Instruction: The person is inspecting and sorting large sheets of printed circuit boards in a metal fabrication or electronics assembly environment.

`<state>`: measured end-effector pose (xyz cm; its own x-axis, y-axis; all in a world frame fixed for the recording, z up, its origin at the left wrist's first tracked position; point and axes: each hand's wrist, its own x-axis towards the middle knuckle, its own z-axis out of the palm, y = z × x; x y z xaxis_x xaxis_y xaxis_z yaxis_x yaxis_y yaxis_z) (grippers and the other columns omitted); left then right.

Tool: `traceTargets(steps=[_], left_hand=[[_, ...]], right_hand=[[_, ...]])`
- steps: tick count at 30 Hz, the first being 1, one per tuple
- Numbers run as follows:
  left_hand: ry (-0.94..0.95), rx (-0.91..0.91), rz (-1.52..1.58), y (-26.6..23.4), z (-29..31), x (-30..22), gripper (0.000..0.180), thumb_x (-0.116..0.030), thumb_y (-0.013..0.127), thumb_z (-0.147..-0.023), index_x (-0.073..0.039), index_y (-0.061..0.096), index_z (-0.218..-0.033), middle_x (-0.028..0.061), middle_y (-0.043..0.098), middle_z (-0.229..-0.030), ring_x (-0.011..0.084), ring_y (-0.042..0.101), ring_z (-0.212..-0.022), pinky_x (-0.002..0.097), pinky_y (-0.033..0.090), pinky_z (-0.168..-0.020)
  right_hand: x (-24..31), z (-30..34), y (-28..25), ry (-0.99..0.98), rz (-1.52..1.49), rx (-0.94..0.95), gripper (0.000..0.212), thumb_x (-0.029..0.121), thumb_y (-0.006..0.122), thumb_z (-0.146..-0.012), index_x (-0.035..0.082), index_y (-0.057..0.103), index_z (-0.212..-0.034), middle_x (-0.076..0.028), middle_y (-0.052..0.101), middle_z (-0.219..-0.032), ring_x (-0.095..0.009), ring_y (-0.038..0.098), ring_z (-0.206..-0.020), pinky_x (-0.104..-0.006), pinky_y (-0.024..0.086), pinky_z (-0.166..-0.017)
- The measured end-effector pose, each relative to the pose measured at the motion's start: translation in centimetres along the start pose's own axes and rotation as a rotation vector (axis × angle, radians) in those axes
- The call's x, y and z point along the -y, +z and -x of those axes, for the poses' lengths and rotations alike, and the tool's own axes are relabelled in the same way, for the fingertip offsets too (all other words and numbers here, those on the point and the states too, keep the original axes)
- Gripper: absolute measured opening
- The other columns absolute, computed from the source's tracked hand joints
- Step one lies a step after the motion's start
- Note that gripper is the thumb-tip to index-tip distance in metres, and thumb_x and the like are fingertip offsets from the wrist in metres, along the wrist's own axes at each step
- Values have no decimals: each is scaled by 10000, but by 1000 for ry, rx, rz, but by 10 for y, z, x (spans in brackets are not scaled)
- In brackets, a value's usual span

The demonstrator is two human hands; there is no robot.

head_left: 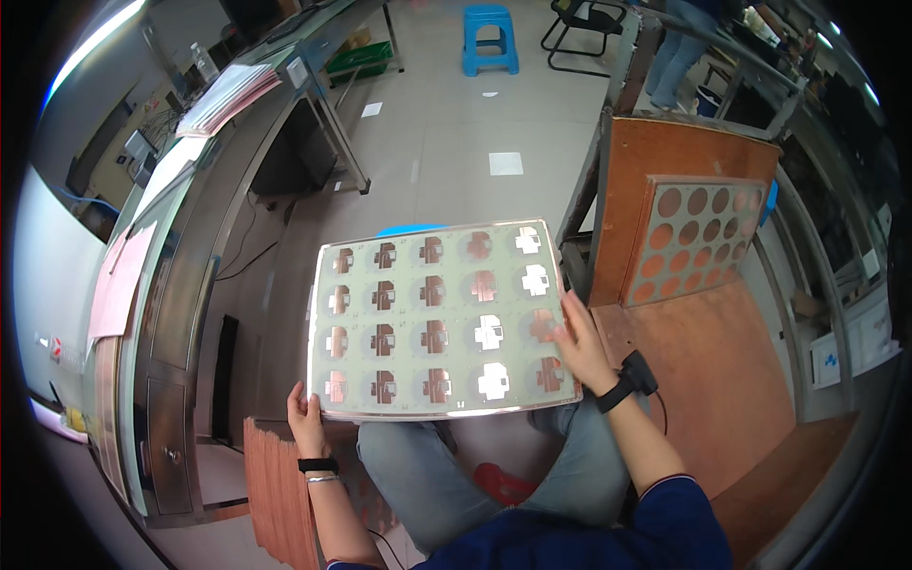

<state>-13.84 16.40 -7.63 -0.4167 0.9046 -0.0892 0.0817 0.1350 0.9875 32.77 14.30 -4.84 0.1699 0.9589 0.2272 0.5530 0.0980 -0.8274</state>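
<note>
A pale green-grey circuit board panel [408,318] with rows of shiny copper pads lies tilted above my knees. At its lower left corner, the fingers of my left hand [306,423] are closed round the edge. My right hand [582,347] grips the right edge, its fingers lying over the face near the end column of pads. Beneath the panel, the undersides of both hands are hidden. Dark bands circle both wrists, and the right one carries a black box with a cable.
To my right, panels with copper discs [701,233] lean against a brown board [698,142] on a wooden base [693,370]. A desk [204,237] with papers runs along the left. Reddish boards [280,489] stand at lower left. Ahead are a blue stool [489,40] and another person [679,52].
</note>
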Motion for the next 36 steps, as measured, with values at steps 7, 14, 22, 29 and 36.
traceTargets(steps=[7,14,22,29,36], left_hand=[[8,-54,14,-1,0,0,235,-169,538,-914,22,597,-1038,-8,571,-780,49,469,-652,191,388,-585],[78,-64,233,10,49,-68,276,-151,503,-932,19,519,-1150,101,591,-1079,143,565,-957,277,472,-827],[118,98,857,19,87,-87,276,-188,459,-950,-28,440,-1174,127,531,-1173,226,543,-1080,378,492,-899],[97,251,928,4,85,-89,315,-207,459,-949,2,451,-1184,124,530,-1209,203,536,-1088,361,445,-940],[-7,462,1050,53,124,-106,455,-279,408,-969,-19,329,-1334,143,401,-1362,240,420,-1233,385,345,-1047]], right_hand=[[31,19,20,-75,492,48,538,192,548,-840,28,389,-1328,-225,282,-1422,-390,244,-1324,-464,235,-1067],[20,21,15,-32,73,-62,527,132,538,-855,15,371,-1341,-227,230,-1449,-353,222,-1349,-385,227,-1074],[1,27,-20,199,-973,4,575,59,375,-943,79,99,-1447,-128,190,-1478,-187,445,-1172,-231,472,-813],[48,67,-76,346,-1362,-60,455,216,421,-960,8,304,-1347,-120,486,-1268,-186,554,-1064,-323,514,-804],[59,99,-68,340,-1418,-127,398,236,483,-937,-8,413,-1243,-124,550,-1147,-229,579,-1012,-363,504,-828]])
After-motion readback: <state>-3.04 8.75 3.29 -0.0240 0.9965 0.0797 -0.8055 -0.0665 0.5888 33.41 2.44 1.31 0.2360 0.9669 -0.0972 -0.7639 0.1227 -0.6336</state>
